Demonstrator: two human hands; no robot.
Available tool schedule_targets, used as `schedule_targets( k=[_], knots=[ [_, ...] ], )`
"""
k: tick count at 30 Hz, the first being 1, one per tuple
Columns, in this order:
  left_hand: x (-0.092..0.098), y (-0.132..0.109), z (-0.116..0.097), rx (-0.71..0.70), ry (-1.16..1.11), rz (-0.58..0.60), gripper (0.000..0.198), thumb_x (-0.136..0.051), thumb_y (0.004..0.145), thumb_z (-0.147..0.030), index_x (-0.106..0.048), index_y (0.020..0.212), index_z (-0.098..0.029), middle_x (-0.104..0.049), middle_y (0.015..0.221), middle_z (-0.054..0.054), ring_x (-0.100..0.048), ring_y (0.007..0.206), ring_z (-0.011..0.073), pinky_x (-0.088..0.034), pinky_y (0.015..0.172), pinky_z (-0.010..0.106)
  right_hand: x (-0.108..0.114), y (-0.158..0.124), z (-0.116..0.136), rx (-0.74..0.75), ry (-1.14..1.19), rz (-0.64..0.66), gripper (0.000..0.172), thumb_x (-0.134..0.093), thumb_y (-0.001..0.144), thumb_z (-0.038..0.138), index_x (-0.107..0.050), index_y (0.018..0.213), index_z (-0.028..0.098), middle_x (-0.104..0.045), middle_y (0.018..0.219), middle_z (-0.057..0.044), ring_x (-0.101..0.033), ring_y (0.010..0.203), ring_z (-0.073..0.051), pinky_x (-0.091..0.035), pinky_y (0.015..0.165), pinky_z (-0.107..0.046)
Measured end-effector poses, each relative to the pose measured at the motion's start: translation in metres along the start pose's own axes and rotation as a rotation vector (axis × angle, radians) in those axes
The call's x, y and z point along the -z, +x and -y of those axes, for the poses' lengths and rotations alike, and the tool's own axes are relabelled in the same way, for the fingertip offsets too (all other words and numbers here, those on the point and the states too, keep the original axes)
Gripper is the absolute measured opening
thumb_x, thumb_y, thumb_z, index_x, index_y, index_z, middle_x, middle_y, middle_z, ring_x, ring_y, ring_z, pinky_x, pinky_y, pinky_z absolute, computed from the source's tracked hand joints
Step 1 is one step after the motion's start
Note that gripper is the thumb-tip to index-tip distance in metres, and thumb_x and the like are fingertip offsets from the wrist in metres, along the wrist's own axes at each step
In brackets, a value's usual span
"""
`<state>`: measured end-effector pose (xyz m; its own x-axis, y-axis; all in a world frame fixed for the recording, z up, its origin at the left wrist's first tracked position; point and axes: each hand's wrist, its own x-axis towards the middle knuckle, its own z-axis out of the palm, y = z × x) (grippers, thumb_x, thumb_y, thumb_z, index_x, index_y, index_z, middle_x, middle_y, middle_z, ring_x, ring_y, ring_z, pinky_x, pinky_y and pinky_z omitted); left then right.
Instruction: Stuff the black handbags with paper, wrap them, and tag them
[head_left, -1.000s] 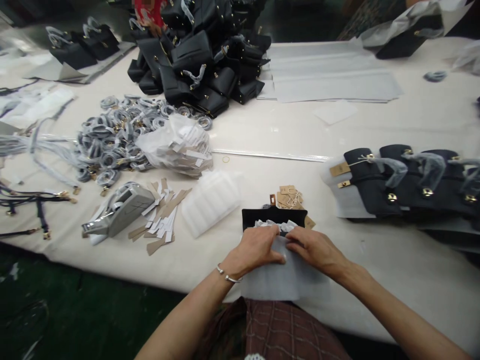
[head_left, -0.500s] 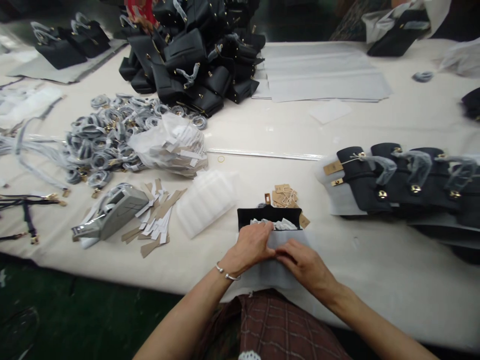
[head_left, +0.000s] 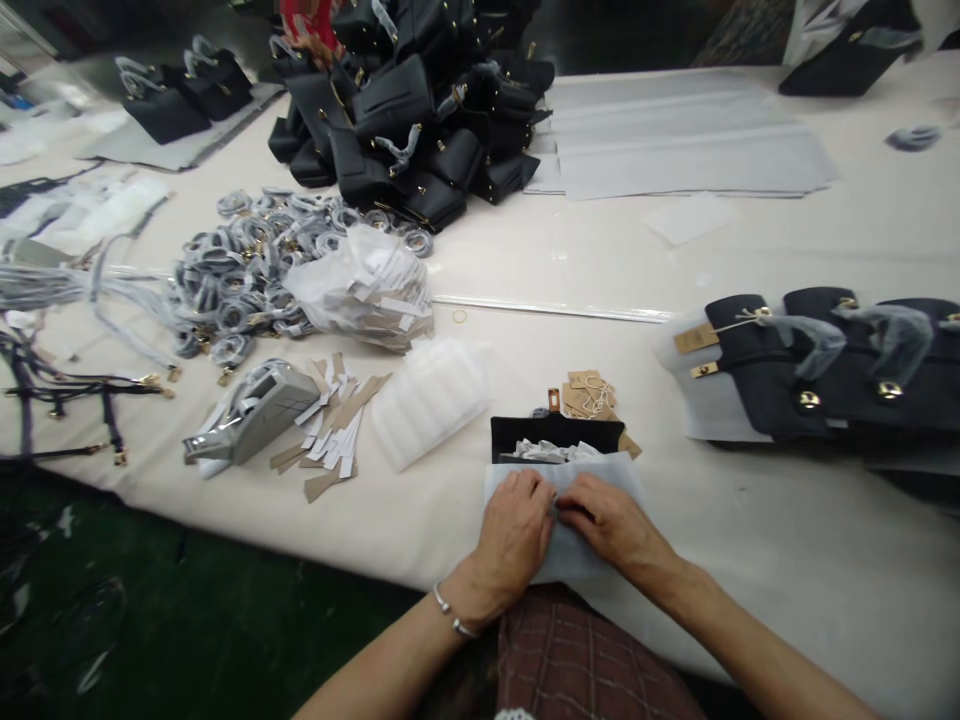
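A small black handbag [head_left: 504,432] lies in front of me with its flap open and a gold clasp piece [head_left: 553,400] at the flap's far edge. Crumpled white stuffing paper [head_left: 555,452] fills its mouth. Pale grey tissue paper [head_left: 626,482] covers the near side. My left hand [head_left: 516,528] rests over that tissue with fingers bent and pressed together. Close beside it, my right hand [head_left: 611,520] makes a pinch, its fingertips almost meeting the left ones. A tiny greyish bit shows between the fingertips; what it is cannot be made out.
Brown hang tags [head_left: 589,393] lie behind the handbag. To the left are a foam sheet [head_left: 429,402], paper strips [head_left: 341,420], a tape dispenser [head_left: 255,410] and wrapped straps [head_left: 240,270]. Black bags [head_left: 405,130] are heaped at the back; finished-looking bags [head_left: 765,365] line the right.
My left hand has come off the stuffing and drawn back toward my body onto the tissue. The right hand stays pinched beside it. The whole view has shifted, with things appearing farther right.
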<state>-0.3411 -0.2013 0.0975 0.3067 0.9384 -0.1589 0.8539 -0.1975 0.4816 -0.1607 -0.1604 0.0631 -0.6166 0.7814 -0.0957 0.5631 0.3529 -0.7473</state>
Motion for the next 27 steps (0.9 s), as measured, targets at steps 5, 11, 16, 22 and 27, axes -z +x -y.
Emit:
schedule_targets(
  k=[5,11,16,22,27],
  knots=[
    [-0.012,-0.004,0.000,-0.035,-0.005,-0.012,0.022,-0.051,0.089,-0.014,-0.051,0.111,-0.019,-0.055,0.110,0.006,-0.052,0.097,0.0233,-0.047,0.084,0.039,-0.002,-0.004,-0.001,-0.127,0.044,-0.024,0.006,-0.058,0.086,0.020,-0.064,0.088,0.020,-0.063,0.084,-0.003,-0.060,0.079,-0.019,-0.048,0.073,-0.032],
    [-0.008,0.007,0.002,0.012,-0.095,0.016,0.017,-0.063,0.085,-0.021,-0.054,0.098,-0.021,-0.055,0.106,0.003,-0.049,0.096,0.0231,-0.044,0.081,0.038,0.002,-0.012,0.007,-0.462,0.242,-0.035,0.015,-0.063,0.077,0.031,-0.068,0.088,0.021,-0.069,0.083,-0.003,-0.064,0.076,-0.020,-0.050,0.074,-0.031],
    [-0.006,0.017,0.006,0.076,-0.223,0.025,0.019,-0.067,0.083,-0.021,-0.055,0.097,-0.023,-0.055,0.104,0.000,-0.047,0.096,0.0202,-0.040,0.082,0.034,0.010,-0.010,0.009,-0.645,0.356,-0.012,0.018,-0.063,0.073,0.034,-0.068,0.082,0.020,-0.068,0.073,-0.001,-0.063,0.070,-0.018,-0.047,0.065,-0.027],
    [-0.010,0.025,0.003,0.119,-0.155,0.038,0.019,-0.068,0.082,-0.022,-0.055,0.095,-0.023,-0.054,0.103,0.000,-0.047,0.096,0.0204,-0.037,0.080,0.035,0.010,-0.001,0.004,-0.649,0.327,0.042,0.013,-0.060,0.071,0.030,-0.065,0.072,0.018,-0.063,0.063,0.000,-0.054,0.058,-0.014,-0.038,0.054,-0.024],
    [-0.011,0.025,-0.002,0.108,-0.056,0.061,0.020,-0.067,0.082,-0.022,-0.054,0.097,-0.023,-0.054,0.104,0.001,-0.048,0.096,0.0219,-0.038,0.080,0.036,0.012,0.009,0.002,-0.566,0.092,0.130,0.005,-0.056,0.066,0.014,-0.060,0.066,0.017,-0.063,0.062,0.000,-0.055,0.060,-0.014,-0.035,0.056,-0.024]
  ],
)
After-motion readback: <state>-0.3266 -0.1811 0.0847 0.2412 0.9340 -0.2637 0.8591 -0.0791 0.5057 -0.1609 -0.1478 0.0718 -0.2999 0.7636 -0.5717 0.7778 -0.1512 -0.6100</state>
